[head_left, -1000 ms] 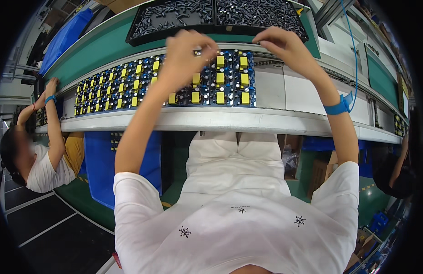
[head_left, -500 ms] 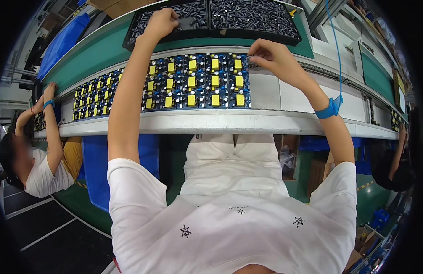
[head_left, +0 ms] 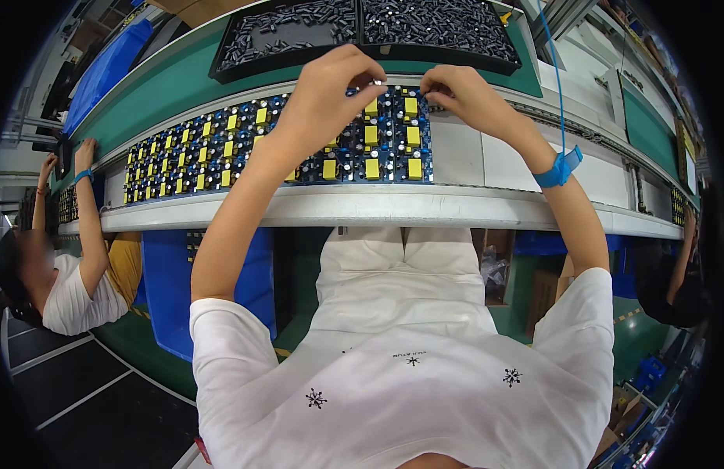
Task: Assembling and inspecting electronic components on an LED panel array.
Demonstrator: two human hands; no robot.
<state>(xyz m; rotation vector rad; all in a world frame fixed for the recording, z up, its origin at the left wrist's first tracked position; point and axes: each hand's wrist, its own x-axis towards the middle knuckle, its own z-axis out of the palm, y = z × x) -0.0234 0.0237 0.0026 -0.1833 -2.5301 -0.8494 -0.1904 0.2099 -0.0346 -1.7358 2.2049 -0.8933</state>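
Blue circuit boards [head_left: 352,152] partly behind the left hand [head_left: 324,92]

Blue circuit boards [head_left: 353,159], yellow blocks [head_left: 414,169]

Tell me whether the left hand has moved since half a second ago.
Yes: judged against the left black tray, the left hand has moved rightward and toward the person, from over it to over the circuit boards.

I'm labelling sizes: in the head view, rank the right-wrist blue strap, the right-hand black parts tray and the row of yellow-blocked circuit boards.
Row of yellow-blocked circuit boards, partly hidden
Right-hand black parts tray
Blue strap
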